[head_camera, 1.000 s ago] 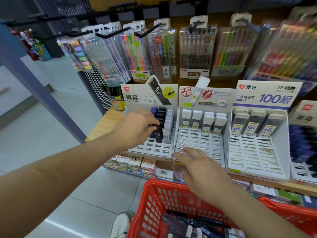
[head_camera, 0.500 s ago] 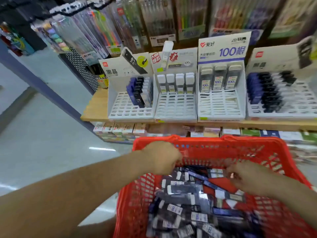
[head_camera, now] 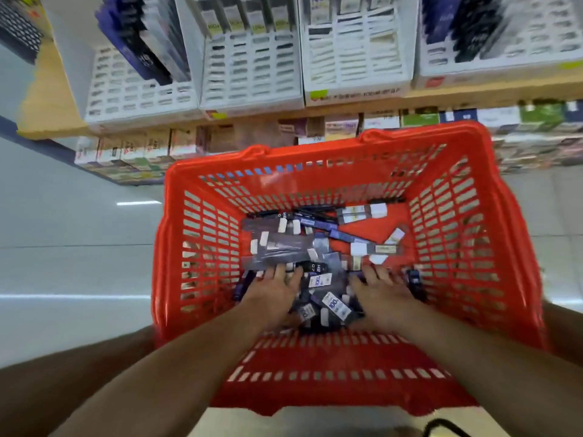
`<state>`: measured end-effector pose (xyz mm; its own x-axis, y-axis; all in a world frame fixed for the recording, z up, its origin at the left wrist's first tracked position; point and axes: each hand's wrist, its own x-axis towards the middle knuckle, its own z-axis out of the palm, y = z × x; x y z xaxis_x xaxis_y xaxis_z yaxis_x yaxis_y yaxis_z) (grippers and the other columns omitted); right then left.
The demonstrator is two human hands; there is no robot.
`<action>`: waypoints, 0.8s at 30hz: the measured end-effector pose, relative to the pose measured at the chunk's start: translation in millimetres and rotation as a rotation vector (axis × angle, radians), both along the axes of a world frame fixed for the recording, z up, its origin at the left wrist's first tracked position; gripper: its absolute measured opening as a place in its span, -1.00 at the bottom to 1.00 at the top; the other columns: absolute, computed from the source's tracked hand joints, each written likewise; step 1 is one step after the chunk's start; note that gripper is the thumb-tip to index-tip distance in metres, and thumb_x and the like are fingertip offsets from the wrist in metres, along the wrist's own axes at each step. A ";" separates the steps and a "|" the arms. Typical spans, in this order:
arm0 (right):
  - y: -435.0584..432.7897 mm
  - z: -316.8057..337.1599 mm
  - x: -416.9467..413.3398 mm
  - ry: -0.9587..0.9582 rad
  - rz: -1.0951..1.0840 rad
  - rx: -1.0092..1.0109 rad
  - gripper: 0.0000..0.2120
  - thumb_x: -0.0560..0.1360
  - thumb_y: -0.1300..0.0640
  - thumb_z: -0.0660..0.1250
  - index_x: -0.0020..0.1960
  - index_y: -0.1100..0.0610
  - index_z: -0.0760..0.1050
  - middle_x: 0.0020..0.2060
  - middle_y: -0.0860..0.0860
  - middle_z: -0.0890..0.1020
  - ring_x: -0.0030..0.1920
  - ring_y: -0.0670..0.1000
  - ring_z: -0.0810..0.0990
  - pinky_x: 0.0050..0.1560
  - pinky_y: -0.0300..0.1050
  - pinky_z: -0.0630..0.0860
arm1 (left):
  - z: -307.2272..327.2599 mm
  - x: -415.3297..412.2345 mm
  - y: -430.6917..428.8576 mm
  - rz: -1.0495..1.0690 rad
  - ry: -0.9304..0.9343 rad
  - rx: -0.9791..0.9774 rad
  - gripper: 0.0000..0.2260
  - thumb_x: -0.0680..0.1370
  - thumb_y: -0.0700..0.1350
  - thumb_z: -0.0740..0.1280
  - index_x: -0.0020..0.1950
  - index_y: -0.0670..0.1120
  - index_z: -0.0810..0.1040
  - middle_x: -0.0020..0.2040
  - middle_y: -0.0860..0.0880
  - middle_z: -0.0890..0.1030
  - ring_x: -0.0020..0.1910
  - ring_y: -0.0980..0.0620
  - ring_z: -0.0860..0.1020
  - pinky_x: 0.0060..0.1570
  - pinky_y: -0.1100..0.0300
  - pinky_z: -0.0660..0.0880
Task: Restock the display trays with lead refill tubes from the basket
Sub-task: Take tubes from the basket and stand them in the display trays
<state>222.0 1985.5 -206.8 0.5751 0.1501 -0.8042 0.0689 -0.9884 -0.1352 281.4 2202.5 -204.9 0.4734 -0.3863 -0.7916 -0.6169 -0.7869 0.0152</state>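
Reaching down now: L hand [head_camera: 271, 291] and R hand [head_camera: 383, 290] have left the display trays [head_camera: 252, 99] and lie on the lead refill tubes [head_camera: 284, 247] in the red basket [head_camera: 315, 156], fingers stretched flat, nothing pinched yet, so next pickup's starting. Trays have many bare slots; tubes are jumbled, mixed types, which prob. slows sorting.

Bright, even indoor light, with only soft, faint shadows. White glare streaks lie on the glossy floor [head_camera: 138, 203] at left. Motion blur smears the trays [head_camera: 252, 74] and shelf [head_camera: 50, 99] along the top, and the labels on the tubes [head_camera: 334, 305] are barely readable. Wide-angle distortion bows the basket [head_camera: 315, 165] rim and stretches the frame's edges.
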 end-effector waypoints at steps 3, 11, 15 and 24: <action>23.3 0.6 0.0 -0.145 0.102 -0.026 -0.18 0.49 -0.15 0.36 0.55 0.15 0.03 0.52 0.14 0.07 0.50 0.17 0.06 0.40 0.26 0.15 | -9.1 0.0 -0.1 -0.003 -0.096 -0.067 -0.06 0.45 0.29 0.33 0.55 -0.08 -0.16 0.49 -0.15 0.05 0.46 -0.18 0.08 0.38 -0.09 0.23; 54.6 -5.6 6.7 -0.159 0.014 -0.009 -0.41 0.49 0.06 0.38 0.41 0.13 0.21 0.43 0.15 0.27 0.39 0.16 0.27 0.30 0.12 0.34 | 5.8 -8.7 -5.5 -0.031 -0.133 -0.203 -0.64 0.64 0.01 0.10 0.40 -0.07 0.18 0.33 -0.15 0.32 0.20 -0.19 0.45 -0.13 0.00 0.41; 48.2 -11.4 6.0 -0.186 0.051 -0.025 -0.58 0.56 0.17 0.25 0.38 0.11 0.25 0.40 0.12 0.31 0.38 0.14 0.27 0.33 0.16 0.30 | -5.1 -13.8 10.2 0.052 -0.133 -0.151 -0.52 0.60 0.00 0.20 0.45 -0.01 0.10 0.41 -0.14 0.18 0.35 -0.17 0.26 0.13 -0.09 0.45; 22.9 -8.6 20.1 -0.043 -0.253 0.234 -0.54 0.53 0.06 0.33 0.39 0.09 0.33 0.31 0.09 0.49 0.28 0.13 0.44 0.20 -0.06 0.41 | -11.1 -0.5 12.3 0.231 -0.080 -0.222 -0.40 0.49 -0.12 0.32 0.45 0.02 0.10 0.32 -0.16 0.28 0.11 -0.22 0.49 -0.07 -0.05 0.53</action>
<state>242.1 2008.4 -215.4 0.6499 0.1761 -0.7393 -0.1638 -0.9175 -0.3625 280.9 2214.8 -216.0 0.6261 -0.4203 -0.6567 -0.4287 -0.8891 0.1604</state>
